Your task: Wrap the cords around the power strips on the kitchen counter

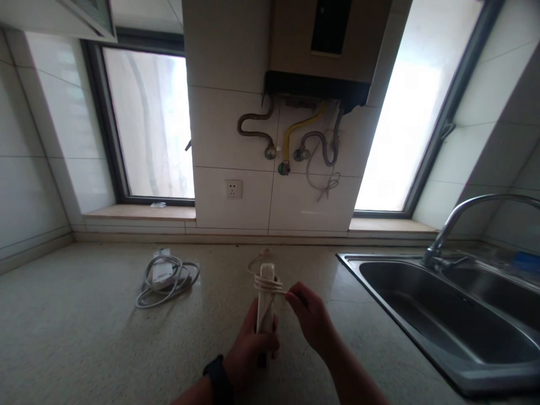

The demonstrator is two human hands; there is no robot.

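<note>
Left of the sink (422,306), over the counter (93,337), the left hand (248,349) has its fingers closed around a long white bar (265,318) – the bar's far end circled by several turns of white cord (268,283). The right hand (310,315), between the bar and the sink, pinches a strand of that cord, thumb and fingers together. Farther left of the sink, well apart from both hands, lies a white adapter (162,274) – its grey cable (175,287) loosely coiled about it.
</note>
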